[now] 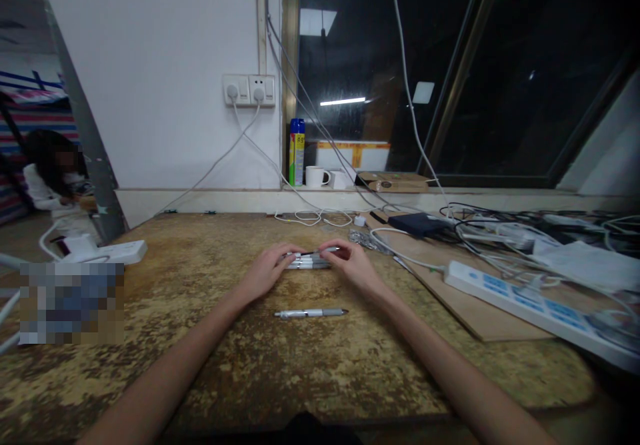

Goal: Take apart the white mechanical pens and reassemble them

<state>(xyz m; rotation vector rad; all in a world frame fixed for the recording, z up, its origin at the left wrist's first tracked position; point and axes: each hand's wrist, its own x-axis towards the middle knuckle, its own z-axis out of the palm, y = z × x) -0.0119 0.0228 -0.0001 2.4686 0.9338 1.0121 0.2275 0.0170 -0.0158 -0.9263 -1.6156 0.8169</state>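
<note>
Several white-and-grey pens (309,264) lie side by side on the worn wooden table (210,365), between my two hands. My left hand (265,270) has its fingers closed at the left end of a pen at the far side of this row. The right hand (354,266) pinches the right end of that pen, its thumb and fingertips together. Exactly where each fingertip presses is partly hidden. Closer to me, a single silver-and-grey pen (310,313) lies crosswise on the table, apart from the row and untouched.
A wooden board (465,312) on the right bears a white power strip (520,298), tangled cables and a dark box (417,224). Another power strip (123,252) is at the left edge. A spray can (297,152) and a white mug (317,176) stand on the sill. A person (55,178) sits far left.
</note>
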